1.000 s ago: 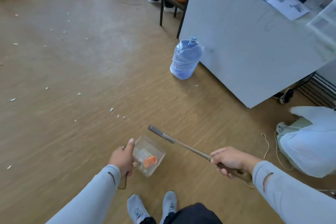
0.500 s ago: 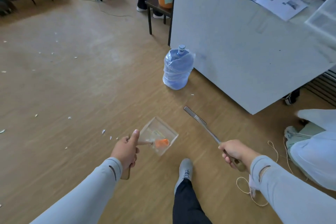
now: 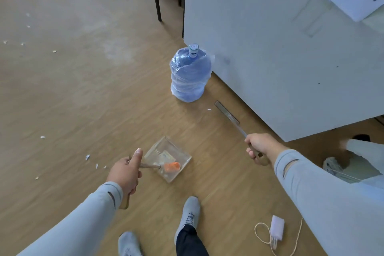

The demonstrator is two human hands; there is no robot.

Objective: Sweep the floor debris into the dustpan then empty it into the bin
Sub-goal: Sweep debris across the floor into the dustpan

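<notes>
White scraps (image 3: 87, 157) litter the wood floor (image 3: 83, 89) near a water jug (image 3: 190, 75). The left hand (image 3: 124, 172) grips the clear dustpan (image 3: 169, 160); the right hand (image 3: 259, 147) clenches the broom handle (image 3: 228, 117).

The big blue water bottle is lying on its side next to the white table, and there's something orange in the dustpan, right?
Not quite: in the head view the water bottle stands upright, cap on top, beside the white table. The orange thing is in the dustpan.
</notes>
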